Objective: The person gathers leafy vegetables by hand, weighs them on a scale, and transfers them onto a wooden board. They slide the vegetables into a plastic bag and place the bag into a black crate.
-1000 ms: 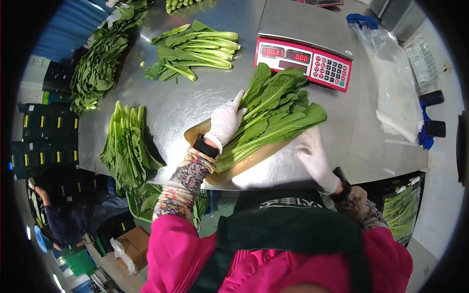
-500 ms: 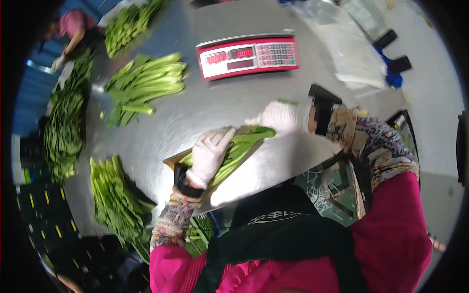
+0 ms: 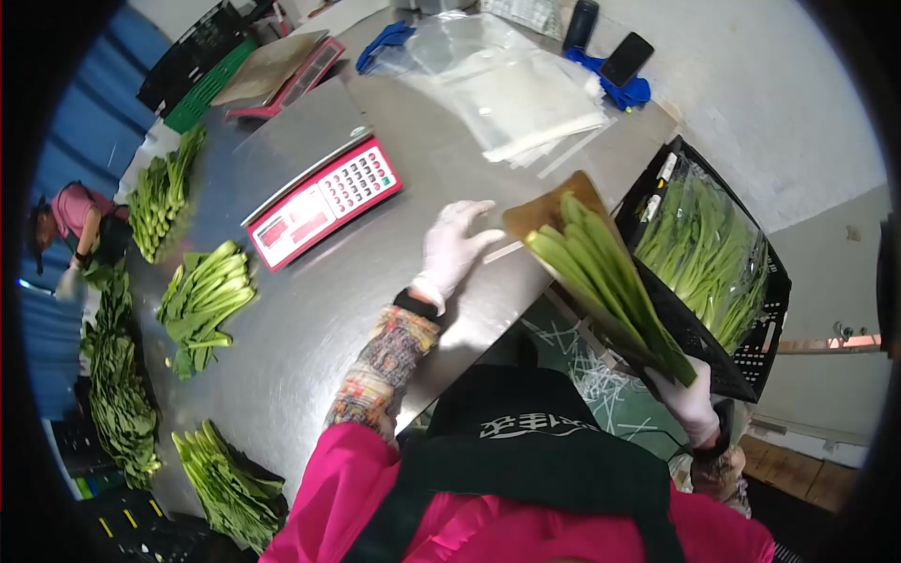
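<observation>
My right hand (image 3: 687,402), in a white glove, grips the leafy end of a bunch of leafy greens (image 3: 601,272) at the right. The stems point up and left, and a flat brown sheet (image 3: 527,221) lies against the back of the bunch. Both hang over the table's edge, beside a black crate (image 3: 699,342) of bagged greens (image 3: 699,249). My left hand (image 3: 452,251), also gloved, is above the steel table (image 3: 375,291), its fingers apart and nothing in them. A small gap separates it from the brown sheet.
A red scale (image 3: 324,202) stands left of my left hand. Clear plastic bags (image 3: 516,89) lie at the back, near a phone (image 3: 627,59). Several piles of greens (image 3: 206,300) line the table's left side. A co-worker (image 3: 80,220) bends at the far left.
The greens and brown sheet have gone from the table's front to beside the crate, now in my right hand. My left hand has let go of them. The view has turned right.
</observation>
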A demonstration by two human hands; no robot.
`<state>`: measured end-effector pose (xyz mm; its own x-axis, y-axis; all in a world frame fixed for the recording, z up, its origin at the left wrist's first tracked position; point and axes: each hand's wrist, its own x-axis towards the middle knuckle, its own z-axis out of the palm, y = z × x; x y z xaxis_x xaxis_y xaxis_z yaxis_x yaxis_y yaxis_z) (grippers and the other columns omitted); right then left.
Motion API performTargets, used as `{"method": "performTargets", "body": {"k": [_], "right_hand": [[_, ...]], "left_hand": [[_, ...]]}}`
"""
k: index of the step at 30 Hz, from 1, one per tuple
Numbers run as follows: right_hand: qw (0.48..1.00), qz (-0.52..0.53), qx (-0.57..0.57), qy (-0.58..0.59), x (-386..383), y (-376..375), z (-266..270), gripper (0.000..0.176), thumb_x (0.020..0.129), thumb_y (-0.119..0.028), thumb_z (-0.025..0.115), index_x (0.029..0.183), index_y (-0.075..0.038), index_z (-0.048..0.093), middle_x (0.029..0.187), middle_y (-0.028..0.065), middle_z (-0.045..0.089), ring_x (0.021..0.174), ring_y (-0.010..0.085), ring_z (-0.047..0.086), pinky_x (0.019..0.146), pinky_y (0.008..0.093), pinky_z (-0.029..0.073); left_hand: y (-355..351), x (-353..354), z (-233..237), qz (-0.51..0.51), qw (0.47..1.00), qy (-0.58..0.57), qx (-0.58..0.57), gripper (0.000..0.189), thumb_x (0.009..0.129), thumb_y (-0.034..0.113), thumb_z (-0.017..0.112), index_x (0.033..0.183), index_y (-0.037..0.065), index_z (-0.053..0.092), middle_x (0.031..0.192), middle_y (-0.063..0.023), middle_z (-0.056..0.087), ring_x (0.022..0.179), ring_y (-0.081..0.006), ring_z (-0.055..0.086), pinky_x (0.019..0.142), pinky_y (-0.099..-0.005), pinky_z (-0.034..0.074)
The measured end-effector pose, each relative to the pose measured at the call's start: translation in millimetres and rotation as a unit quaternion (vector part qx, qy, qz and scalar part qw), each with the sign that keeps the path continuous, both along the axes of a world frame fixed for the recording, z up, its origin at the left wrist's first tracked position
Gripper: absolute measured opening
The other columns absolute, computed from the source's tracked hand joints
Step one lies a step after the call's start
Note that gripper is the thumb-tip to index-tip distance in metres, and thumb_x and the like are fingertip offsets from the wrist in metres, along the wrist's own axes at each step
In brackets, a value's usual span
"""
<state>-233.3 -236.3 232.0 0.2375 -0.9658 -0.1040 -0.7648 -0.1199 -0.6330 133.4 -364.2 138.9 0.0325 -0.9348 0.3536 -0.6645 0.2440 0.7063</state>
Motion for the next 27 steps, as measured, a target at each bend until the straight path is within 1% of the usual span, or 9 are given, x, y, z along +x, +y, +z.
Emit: {"method": "performTargets", "body": {"k": [6,10,11,13,15,20,22,26,27], "right_hand": [[0.996,-0.065,-0.066,-0.007,-39,32,-2,0.024,0.07,-0.003,0.075,0.093,-0.001,0.067,0.075,0.0143,0.064,0.062,0.0269,0.062,0.059,0.0312,0.048],[0.992,-0.085,-0.04,-0.087,-42,41,-15,0.025,0.07,-0.003,0.075,0.093,-0.001,0.068,0.075,0.0133,0.065,0.06,0.0258,0.061,0.058,0.0295,0.047],[0.992,-0.086,-0.026,-0.085,-40,44,-17,0.024,0.071,-0.004,0.075,0.093,0.0,0.068,0.076,0.0134,0.066,0.061,0.0255,0.061,0.059,0.029,0.048],[0.991,-0.073,-0.005,-0.11,-34,43,-22,0.028,0.071,-0.007,0.076,0.098,-0.001,0.067,0.082,0.0148,0.067,0.068,0.0272,0.065,0.063,0.0287,0.049],[0.992,-0.05,-0.06,-0.102,-32,28,-37,0.034,0.071,-0.01,0.076,0.103,-0.001,0.066,0.089,0.0162,0.068,0.077,0.0297,0.067,0.067,0.0305,0.051],[0.997,-0.02,-0.027,-0.065,-32,3,-45,0.032,0.072,-0.006,0.075,0.102,0.001,0.066,0.094,0.0148,0.069,0.084,0.0262,0.068,0.074,0.0309,0.051],[0.996,-0.024,-0.03,-0.084,-26,-10,-50,0.031,0.073,-0.006,0.074,0.102,0.001,0.066,0.09,0.0137,0.07,0.08,0.0267,0.068,0.073,0.0298,0.051],[0.981,0.012,-0.079,-0.177,0,-38,-78,0.025,0.074,-0.009,0.074,0.097,-0.002,0.067,0.082,0.0141,0.066,0.072,0.0308,0.065,0.062,0.0324,0.049],[0.983,0.019,-0.003,-0.18,7,-48,-91,0.023,0.074,-0.007,0.074,0.095,-0.002,0.067,0.08,0.0139,0.066,0.071,0.0301,0.065,0.062,0.0324,0.049]], "left_hand": [[-80,-44,-60,0.014,0.993,-0.038,0.107,0.011,0.078,0.016,0.07,0.087,0.01,0.069,0.087,-0.0106,0.065,0.084,-0.0282,0.063,0.077,-0.0368,0.05],[-78,-49,23,0.05,0.984,0.173,-0.016,0.013,0.082,0.02,0.065,0.085,0.008,0.069,0.084,-0.0118,0.062,0.08,-0.0279,0.062,0.076,-0.0362,0.049],[-86,-44,6,0.045,0.985,0.165,-0.016,0.013,0.082,0.02,0.065,0.085,0.008,0.069,0.084,-0.0118,0.062,0.08,-0.0279,0.062,0.076,-0.0362,0.049],[-89,-31,-29,-0.178,0.948,-0.25,0.085,0.012,0.082,0.016,0.065,0.087,0.006,0.068,0.085,-0.0115,0.061,0.084,-0.0287,0.06,0.079,-0.0373,0.048],[-85,-32,-32,-0.118,0.989,-0.064,0.063,0.009,0.083,0.013,0.065,0.087,0.005,0.067,0.094,-0.0114,0.062,0.096,-0.0286,0.059,0.086,-0.0359,0.046],[-43,-56,17,-0.098,0.993,0.048,-0.048,0.009,0.082,0.014,0.065,0.087,0.007,0.064,0.103,-0.0075,0.064,0.105,-0.0281,0.057,0.091,-0.0372,0.044],[-21,-75,41,-0.149,0.981,-0.08,-0.093,0.008,0.082,0.01,0.063,0.09,0.01,0.061,0.101,-0.0073,0.065,0.108,-0.026,0.057,0.1,-0.0432,0.038],[32,-156,48,-0.282,0.947,-0.121,-0.092,0.016,0.074,0.009,0.063,0.089,0.006,0.061,0.105,-0.009,0.061,0.106,-0.0275,0.055,0.103,-0.0457,0.037],[45,-180,35,-0.279,0.956,-0.063,-0.066,0.021,0.069,0.009,0.064,0.089,0.006,0.06,0.105,-0.0087,0.059,0.111,-0.0271,0.054,0.103,-0.0463,0.038]]}}
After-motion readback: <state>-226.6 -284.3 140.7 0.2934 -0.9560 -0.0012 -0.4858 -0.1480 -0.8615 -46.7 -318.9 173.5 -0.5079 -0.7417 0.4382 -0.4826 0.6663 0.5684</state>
